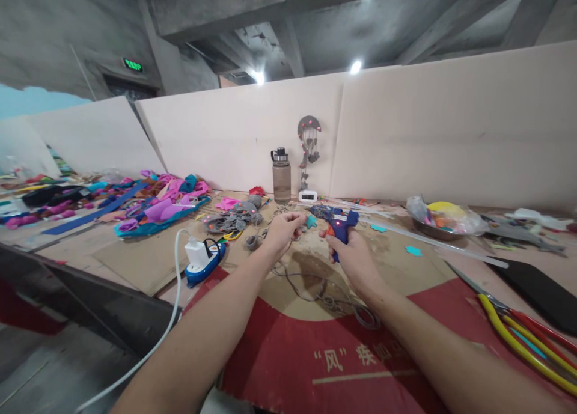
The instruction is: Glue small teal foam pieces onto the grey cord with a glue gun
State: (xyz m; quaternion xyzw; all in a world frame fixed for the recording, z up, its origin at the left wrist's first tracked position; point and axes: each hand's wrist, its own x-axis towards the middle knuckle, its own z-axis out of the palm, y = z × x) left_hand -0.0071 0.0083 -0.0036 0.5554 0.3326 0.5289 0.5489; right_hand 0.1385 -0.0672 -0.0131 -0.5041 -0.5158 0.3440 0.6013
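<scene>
My right hand (351, 255) is wrapped round the grip of a blue hot glue gun (340, 222), whose nozzle points left toward my other hand. My left hand (286, 231) is closed in a pinch, with a small teal felt piece (311, 222) at its fingertips; the exact hold is partly hidden. Below both hands, a loose grey cord (322, 291) lies tangled on the cardboard (360, 348). More teal felt cutouts (413, 251) lie to the right of the glue gun. Left of my left hand is a pile of grey felt pieces (234, 219).
A blue power strip (205, 267) with a white plug and cable sits at left. Scissors (500, 309) and a black phone-like slab (536, 291) lie at right. Behind stand a bottle (282, 179), a small white clock (308, 196) and a hanging moon ornament (309, 128). Colourful felt (166, 203) heaps left.
</scene>
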